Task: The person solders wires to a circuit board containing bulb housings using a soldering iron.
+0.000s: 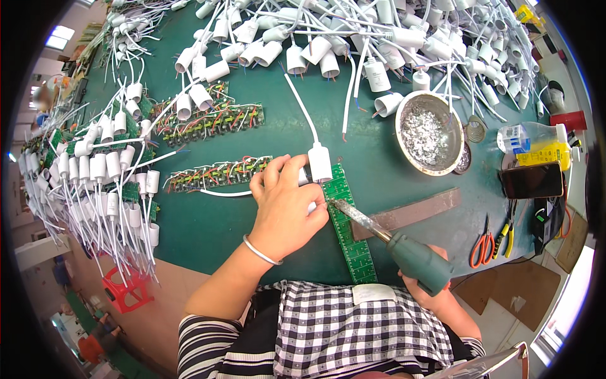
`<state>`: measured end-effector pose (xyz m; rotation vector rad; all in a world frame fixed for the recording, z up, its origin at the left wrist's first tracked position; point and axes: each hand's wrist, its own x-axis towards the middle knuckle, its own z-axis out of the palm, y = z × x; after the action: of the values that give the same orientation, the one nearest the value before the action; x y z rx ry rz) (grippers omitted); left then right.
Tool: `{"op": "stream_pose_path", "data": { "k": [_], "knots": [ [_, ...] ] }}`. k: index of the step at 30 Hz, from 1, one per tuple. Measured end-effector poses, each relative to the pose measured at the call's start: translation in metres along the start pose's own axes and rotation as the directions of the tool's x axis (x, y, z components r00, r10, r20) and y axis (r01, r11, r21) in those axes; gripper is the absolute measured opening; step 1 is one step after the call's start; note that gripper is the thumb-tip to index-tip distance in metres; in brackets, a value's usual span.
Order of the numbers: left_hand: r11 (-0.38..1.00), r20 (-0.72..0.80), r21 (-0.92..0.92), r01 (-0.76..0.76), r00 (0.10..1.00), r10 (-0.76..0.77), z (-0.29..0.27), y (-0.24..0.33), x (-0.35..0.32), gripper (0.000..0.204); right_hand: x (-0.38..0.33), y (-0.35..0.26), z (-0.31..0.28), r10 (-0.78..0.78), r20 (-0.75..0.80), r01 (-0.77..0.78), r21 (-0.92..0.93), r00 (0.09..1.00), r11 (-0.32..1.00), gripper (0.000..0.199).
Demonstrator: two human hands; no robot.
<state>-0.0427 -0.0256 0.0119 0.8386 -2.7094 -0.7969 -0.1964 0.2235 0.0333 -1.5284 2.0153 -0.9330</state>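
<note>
My left hand (284,205), with a bangle on its wrist, is closed with curled fingers around a white plastic housing (320,163) with a white cable. Part of what the fingers hold is hidden by the hand. Beneath lies a long green circuit board strip (351,230) on the table. My right hand (426,294) grips a large soldering iron (416,259) by its dark green handle. Its tip meets the strip's left edge, just beside my left thumb.
White cabled housings (407,38) heap along the back, and more cover the left side. Assembled boards (218,175) lie left of my hand. On the right are a metal bowl (454,148) of silvery bits, a brown bar (410,213), a phone (532,181), pliers (483,246) and a bottle (546,140).
</note>
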Motion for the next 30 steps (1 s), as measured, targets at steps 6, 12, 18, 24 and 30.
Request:
{"op": "stream_pose_path", "data": {
  "k": [6, 12, 18, 24, 30],
  "knots": [
    [1.0, -0.017, 0.003, -0.003, 1.0, 0.003, 0.001, -0.001, 0.0, 0.005, 0.006, 0.006, -0.002, -0.092, -0.086, 0.093, 0.006, 0.992, 0.996, 0.023],
    [1.0, 0.002, 0.001, 0.001, 1.0, -0.001, 0.001, -0.001, 0.0, 0.005, -0.004, -0.003, -0.006, 0.365, -0.223, -0.287, 0.315, 0.904, 0.904, 0.027],
    [1.0, 0.001, 0.012, 0.002, 1.0, -0.002, 0.001, -0.001, -0.001, 0.005, -0.01, 0.011, -0.004, 0.29, -0.421, -0.037, 0.515, 0.86, 0.856, 0.045],
    [0.995, 0.011, 0.085, -0.053, 0.999, 0.052, -0.016, 0.001, 0.0, 0.007, -0.011, 0.015, -0.005, 0.279, -0.418, -0.022, 0.524, 0.865, 0.852, 0.046],
    [0.936, -0.279, 0.075, -0.345, 0.893, 0.352, -0.065, -0.006, 0.075, 0.01, -0.006, 0.014, -0.011, 0.362, -0.382, -0.079, 0.588, 0.85, 0.805, 0.045]
  ]
}}
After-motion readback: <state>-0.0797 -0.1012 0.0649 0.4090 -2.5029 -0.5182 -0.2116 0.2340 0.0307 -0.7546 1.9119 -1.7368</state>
